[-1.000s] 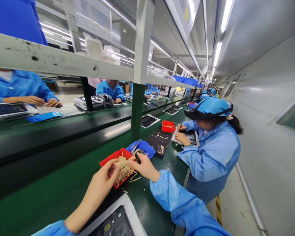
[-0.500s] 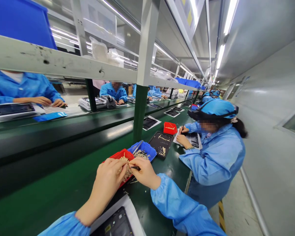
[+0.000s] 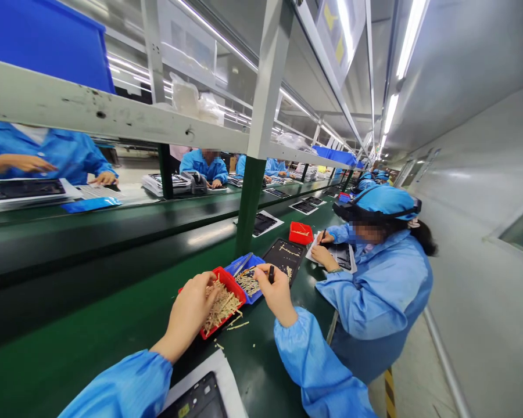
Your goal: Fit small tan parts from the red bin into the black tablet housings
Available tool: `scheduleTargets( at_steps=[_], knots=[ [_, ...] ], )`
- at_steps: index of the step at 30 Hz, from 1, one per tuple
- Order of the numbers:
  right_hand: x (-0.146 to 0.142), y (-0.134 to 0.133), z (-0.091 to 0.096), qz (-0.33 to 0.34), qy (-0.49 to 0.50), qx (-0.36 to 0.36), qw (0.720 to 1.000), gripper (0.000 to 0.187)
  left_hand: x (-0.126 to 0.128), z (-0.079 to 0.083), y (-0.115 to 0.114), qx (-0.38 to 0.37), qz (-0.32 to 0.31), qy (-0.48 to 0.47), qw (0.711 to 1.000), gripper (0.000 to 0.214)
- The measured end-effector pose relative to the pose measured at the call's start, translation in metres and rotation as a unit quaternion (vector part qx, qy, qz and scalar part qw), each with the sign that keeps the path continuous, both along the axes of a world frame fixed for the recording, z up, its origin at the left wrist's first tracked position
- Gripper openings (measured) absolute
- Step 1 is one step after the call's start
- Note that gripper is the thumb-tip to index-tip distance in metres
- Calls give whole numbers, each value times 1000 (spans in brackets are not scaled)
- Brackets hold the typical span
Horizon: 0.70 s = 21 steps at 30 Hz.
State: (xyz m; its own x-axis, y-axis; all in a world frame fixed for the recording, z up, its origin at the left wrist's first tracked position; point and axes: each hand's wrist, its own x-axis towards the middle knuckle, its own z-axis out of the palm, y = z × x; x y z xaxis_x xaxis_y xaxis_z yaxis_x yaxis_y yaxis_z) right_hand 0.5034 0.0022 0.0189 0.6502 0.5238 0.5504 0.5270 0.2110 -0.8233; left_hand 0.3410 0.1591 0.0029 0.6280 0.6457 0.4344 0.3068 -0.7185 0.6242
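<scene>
My left hand [image 3: 190,313] reaches over a red bin [image 3: 239,288] full of small pale strips [image 3: 220,307]. Its thumb and fingers are curved and apart, with the tips at the strips. My right hand [image 3: 279,293] is raised beside a blue bin [image 3: 256,299], its fingers closed on a black pen-like tool [image 3: 271,274]; the working end is hard to see. Pale strips and a pair of tweezers [image 3: 243,264] lie in the blue bin. Below my left wrist, a black device panel [image 3: 200,400] lies on white sheets [image 3: 220,366].
Loose strips [image 3: 237,326] lie on the green bench [image 3: 261,354]. Beyond the bins are a black tray [image 3: 283,252] and another red bin [image 3: 300,233]. A co-worker [image 3: 375,290] sits close on the right. A shelf post [image 3: 249,203] stands behind the blue bin.
My hands, together over the red bin before, are now apart. The right hand has moved right and up with the black tool; the left stays at the red bin, its fingers lower among the strips.
</scene>
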Motion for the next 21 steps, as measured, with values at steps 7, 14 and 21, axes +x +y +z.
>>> scheduleTargets(
  at_steps=[7,14,21],
  knots=[
    [-25,11,-7,8,-86,-43,995,13,-9,16,-33,-53,-60,-82,993,41],
    [-58,12,2,110,-108,-25,988,20,-50,28,-51,-194,-27,-117,974,48],
    [-85,12,20,223,57,-39,972,72,-138,30,-61,-430,43,-174,885,69]
  ],
)
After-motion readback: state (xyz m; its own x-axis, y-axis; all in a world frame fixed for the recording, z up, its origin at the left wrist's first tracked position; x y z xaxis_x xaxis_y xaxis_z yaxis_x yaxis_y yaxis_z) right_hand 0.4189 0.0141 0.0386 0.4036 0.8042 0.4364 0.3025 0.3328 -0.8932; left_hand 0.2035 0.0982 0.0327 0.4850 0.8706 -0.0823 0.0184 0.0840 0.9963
